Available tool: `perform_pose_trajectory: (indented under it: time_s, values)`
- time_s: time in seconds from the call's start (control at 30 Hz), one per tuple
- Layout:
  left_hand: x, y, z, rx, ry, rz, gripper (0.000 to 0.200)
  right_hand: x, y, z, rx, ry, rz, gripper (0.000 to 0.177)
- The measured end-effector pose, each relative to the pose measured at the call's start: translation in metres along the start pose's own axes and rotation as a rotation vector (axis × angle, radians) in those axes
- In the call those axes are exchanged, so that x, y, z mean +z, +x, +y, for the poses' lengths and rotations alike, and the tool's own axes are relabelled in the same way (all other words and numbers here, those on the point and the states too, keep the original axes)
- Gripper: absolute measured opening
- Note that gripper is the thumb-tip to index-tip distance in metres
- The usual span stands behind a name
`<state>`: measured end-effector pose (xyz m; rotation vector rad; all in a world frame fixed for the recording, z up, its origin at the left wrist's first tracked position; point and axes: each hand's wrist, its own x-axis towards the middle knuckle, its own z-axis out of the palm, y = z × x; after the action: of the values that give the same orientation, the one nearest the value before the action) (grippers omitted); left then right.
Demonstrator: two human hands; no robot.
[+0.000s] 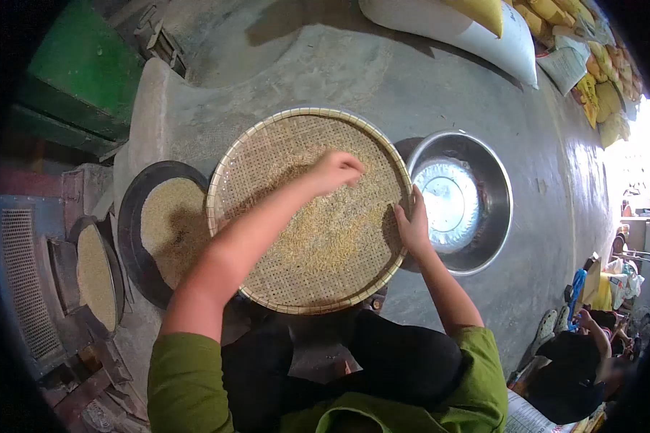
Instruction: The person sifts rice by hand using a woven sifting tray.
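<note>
A round woven winnowing tray (365,133) rests over my lap, with pale grain (325,249) spread thinly across its middle. My left hand (336,172) reaches over the tray from the left, just above the grain or touching it. Its fingers are curled together, and whatever they pinch is too small to make out. On the right side, my right hand (414,225) grips the tray's rim, thumb on the inner face and fingers around the outside. The tray's far right edge overlaps the side of a shiny metal basin (497,216).
Left of the tray sits a dark round pan (132,242) holding grain, with a second grain-filled pan (96,278) beyond it. A green metal box (87,68) stands at upper left. White sacks (462,40) lie at the back. Another person (570,372) sits at lower right.
</note>
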<state>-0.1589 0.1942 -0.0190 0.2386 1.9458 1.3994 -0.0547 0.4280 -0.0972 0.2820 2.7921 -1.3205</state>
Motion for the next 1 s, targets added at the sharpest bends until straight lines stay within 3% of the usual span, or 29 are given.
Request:
perform_pose_trajectory:
  time_s: [0.07,0.13,0.17,0.27,0.3,0.37,0.5,0.63,0.73,1.0]
  values:
    - [0.038,0.007,0.027,0.04,-0.306,-0.124,0.028,0.001,-0.001,0.001,-0.03,0.005,0.007,0.063]
    - [0.065,0.008,0.054,0.144,-0.427,-0.178,0.032,0.001,-0.001,0.008,-0.065,0.005,0.016,0.063]
    - [0.065,0.008,0.062,0.147,-0.425,-0.177,0.032,0.003,0.002,0.012,-0.053,0.026,0.006,0.063]
    - [0.051,0.002,0.071,0.346,-0.06,-0.099,0.033,-0.002,-0.003,0.0,-0.005,0.036,0.0,0.063]
    - [0.037,-0.004,0.069,0.337,-0.058,-0.085,0.033,-0.002,-0.002,-0.007,0.019,0.018,0.006,0.063]
    - [0.001,-0.024,0.059,-0.034,-0.504,0.077,0.031,-0.002,-0.003,-0.01,0.025,0.07,0.004,0.063]
    - [-0.075,-0.054,-0.005,0.048,-0.216,0.445,0.027,0.001,-0.002,-0.002,-0.048,0.034,0.031,0.061]
    - [-0.119,-0.062,-0.076,-0.022,-0.136,0.547,0.025,0.006,0.002,0.014,-0.102,0.081,0.022,0.06]
    - [-0.123,-0.057,-0.105,0.07,0.342,0.636,0.019,0.007,0.003,0.013,-0.104,0.124,0.015,0.06]
    - [-0.103,-0.053,-0.106,-0.194,0.559,0.57,0.018,0.005,0.002,0.004,-0.065,0.097,0.008,0.059]
